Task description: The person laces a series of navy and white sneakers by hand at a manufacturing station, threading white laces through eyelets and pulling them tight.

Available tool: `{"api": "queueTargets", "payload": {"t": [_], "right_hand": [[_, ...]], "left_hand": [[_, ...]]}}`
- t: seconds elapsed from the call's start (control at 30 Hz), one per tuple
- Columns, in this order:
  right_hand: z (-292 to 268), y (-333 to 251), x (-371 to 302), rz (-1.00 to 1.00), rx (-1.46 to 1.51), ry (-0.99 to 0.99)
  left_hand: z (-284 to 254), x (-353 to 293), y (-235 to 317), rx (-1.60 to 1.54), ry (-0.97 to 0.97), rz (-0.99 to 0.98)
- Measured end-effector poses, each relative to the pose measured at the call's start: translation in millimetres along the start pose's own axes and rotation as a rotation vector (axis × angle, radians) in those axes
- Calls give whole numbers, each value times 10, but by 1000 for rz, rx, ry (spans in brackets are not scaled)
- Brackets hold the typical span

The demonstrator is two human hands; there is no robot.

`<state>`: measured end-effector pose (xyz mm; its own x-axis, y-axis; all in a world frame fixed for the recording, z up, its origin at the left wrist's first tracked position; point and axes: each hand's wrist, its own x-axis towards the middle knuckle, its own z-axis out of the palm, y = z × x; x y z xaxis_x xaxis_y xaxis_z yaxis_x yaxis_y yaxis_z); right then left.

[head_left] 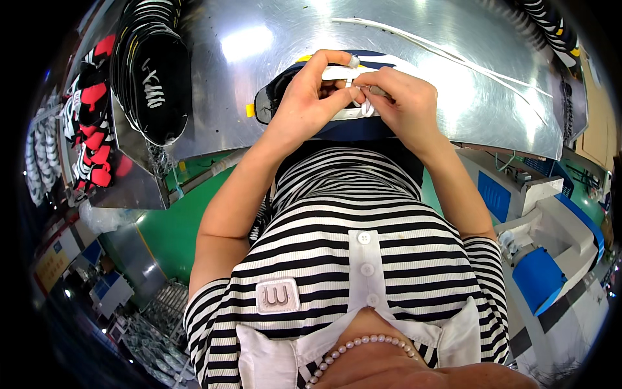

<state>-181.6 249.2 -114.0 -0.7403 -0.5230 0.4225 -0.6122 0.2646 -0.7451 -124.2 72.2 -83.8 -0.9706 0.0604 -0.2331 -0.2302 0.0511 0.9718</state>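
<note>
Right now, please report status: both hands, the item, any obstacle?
Left hand and right hand both gripping dark blue shoe upper with white laces over shiny metal table. Stack of black shoe uppers far left, not interfering.

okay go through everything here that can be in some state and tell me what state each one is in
left hand: closed on the shoe upper
right hand: pinching the white lace
shoe upper: held at the table edge
white lace: pulled between the fingers
spare laces: lying loose on the metal table
black uppers: stacked

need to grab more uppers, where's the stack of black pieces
In the head view, the stack of black pieces sits upper left on the metal table, left of the left hand.
</note>
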Motion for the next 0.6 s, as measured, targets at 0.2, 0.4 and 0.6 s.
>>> {"api": "queueTargets", "payload": {"t": [0.2,0.4,0.6], "right_hand": [[-195,-415,-86,104,527,-253],[-151,-449,-196,167,311,-362],[-56,-384,-336,298,342,-352]], "left_hand": [[48,47,-50,131,163,55],[97,116,-24,121,180,6],[59,43,-25,139,148,33]]}}
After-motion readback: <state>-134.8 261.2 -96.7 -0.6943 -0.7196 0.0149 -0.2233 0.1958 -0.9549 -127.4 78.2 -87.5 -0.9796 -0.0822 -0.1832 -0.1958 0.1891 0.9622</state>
